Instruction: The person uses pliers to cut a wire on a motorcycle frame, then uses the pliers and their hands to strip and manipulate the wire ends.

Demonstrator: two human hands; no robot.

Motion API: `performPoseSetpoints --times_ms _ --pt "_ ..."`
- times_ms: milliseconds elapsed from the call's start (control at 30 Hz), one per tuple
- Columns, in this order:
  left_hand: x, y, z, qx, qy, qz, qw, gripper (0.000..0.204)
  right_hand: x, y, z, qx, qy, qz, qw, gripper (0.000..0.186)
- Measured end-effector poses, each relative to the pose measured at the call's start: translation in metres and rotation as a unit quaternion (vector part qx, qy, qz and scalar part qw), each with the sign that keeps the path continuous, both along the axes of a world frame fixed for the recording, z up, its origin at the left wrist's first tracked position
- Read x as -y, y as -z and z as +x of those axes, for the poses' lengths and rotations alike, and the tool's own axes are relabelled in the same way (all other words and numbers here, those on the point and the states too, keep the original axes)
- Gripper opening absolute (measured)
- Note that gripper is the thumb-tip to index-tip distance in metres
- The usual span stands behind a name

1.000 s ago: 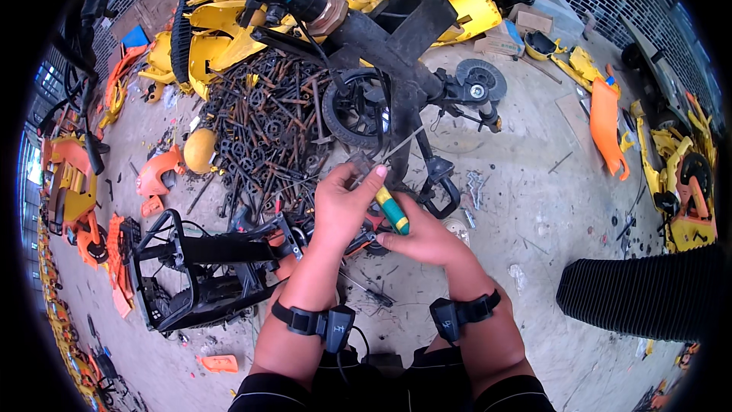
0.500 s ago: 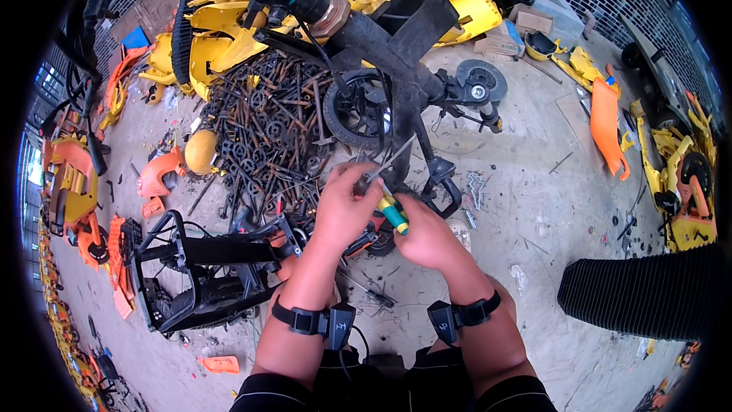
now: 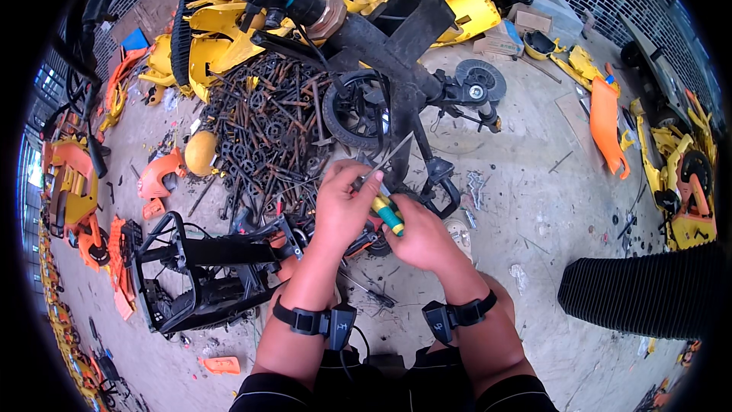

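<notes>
My right hand (image 3: pixel 422 236) grips a screwdriver (image 3: pixel 387 212) with a yellow and green handle; its metal shaft points up and to the right. My left hand (image 3: pixel 342 202) is closed around a small dark part right at the base of the shaft, fingers curled over it. Both hands work just below a black wheel (image 3: pixel 357 111) fixed to a black frame (image 3: pixel 396 30). The held part itself is mostly hidden by my fingers.
A heap of dark rusty metal pieces (image 3: pixel 263 126) lies left of the wheel. A black plastic chassis (image 3: pixel 202 271) sits at lower left. Yellow plastic shells (image 3: pixel 221 38) pile up behind; orange parts (image 3: pixel 606 126) lie right. A black ribbed piece (image 3: pixel 648 294) is at lower right.
My left hand's fingers have curled down from a pinch into a closed grip. The screwdriver and right hand have shifted slightly up and left.
</notes>
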State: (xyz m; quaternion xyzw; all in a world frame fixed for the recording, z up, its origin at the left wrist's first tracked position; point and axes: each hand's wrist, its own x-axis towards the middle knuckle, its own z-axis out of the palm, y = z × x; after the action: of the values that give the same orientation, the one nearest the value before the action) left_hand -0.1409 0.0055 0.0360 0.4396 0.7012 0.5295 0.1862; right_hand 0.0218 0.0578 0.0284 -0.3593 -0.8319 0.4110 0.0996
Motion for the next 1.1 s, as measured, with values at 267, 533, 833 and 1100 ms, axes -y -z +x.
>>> performPoseSetpoints --times_ms 267,533,833,1100 --pt "-0.001 -0.003 0.001 -0.014 -0.006 0.025 1.0 0.016 0.004 -0.009 -0.002 -0.004 0.033 0.018 0.999 0.053" --pt "-0.001 0.002 -0.003 -0.043 -0.016 0.041 0.998 0.019 0.006 -0.007 -0.007 -0.004 0.046 0.009 0.999 0.043" --pt "0.0 0.002 -0.005 -0.041 -0.018 0.06 0.997 0.018 0.007 -0.006 -0.01 -0.011 0.043 0.013 0.999 0.043" --pt "0.001 -0.006 -0.001 -0.006 -0.016 0.018 1.0 0.016 0.008 -0.015 -0.011 0.014 0.052 -0.012 0.998 0.042"
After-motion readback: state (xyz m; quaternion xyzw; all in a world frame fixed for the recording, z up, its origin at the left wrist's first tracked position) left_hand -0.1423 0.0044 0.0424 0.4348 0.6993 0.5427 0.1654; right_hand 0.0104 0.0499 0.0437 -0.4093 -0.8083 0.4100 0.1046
